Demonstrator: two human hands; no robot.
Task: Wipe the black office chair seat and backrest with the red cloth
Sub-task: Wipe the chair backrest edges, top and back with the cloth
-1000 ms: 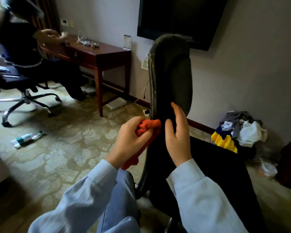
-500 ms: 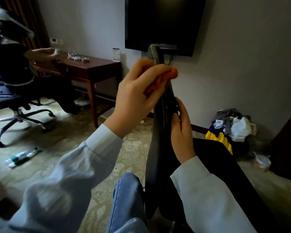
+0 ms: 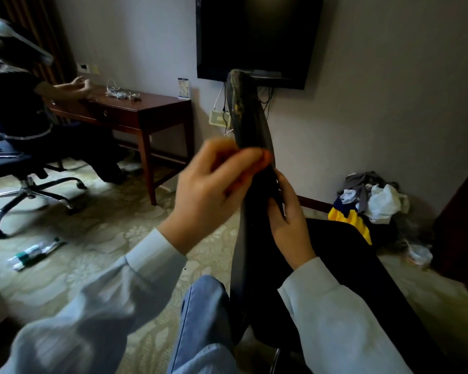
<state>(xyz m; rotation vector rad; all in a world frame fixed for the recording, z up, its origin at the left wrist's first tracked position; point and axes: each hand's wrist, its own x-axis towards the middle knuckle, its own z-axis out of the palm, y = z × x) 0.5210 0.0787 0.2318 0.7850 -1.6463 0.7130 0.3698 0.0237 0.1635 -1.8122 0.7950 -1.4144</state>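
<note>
Now, our left hand (image 3: 214, 190): raised in front of us and a little blurred, fingers curled tight round the red cloth (image 3: 265, 158), which it presses to the chair's back.
Red cloth: bunched inside that fist (only slivers of orange-red show between the fingers and at the fingertips), touching the left edge of the backrest (image 3: 245, 117) about halfway up.
Our right hand (image 3: 289, 222): lower down on the other side of the backrest, fingers laid long and nearly straight against it, thumb on the near side; it holds nothing else.
Backrest: we see it edge-on, a dark narrow slab rising upright between our two hands, its top rim worn and flecked with yellow.
Seat (image 3: 349, 255): black, spreading out to the right of the backrest, below our right wrist.
Our clothes: pale blue sleeves on both arms, and a knee in jeans (image 3: 203, 306) just left of the chair's base.
Wall behind: a dark television (image 3: 254, 36) hangs above the backrest's top, cables trailing under it.
Left of the room: another person (image 3: 14, 109) sits at a wooden desk (image 3: 146, 109) on a second swivel chair (image 3: 30, 193).
Floor: patterned carpet, with a plastic bottle (image 3: 33, 253) lying on its side well to our left.
Right corner: a heap of clothes (image 3: 370, 201) in grey, white, blue and yellow, against the wall beyond the seat.
</note>
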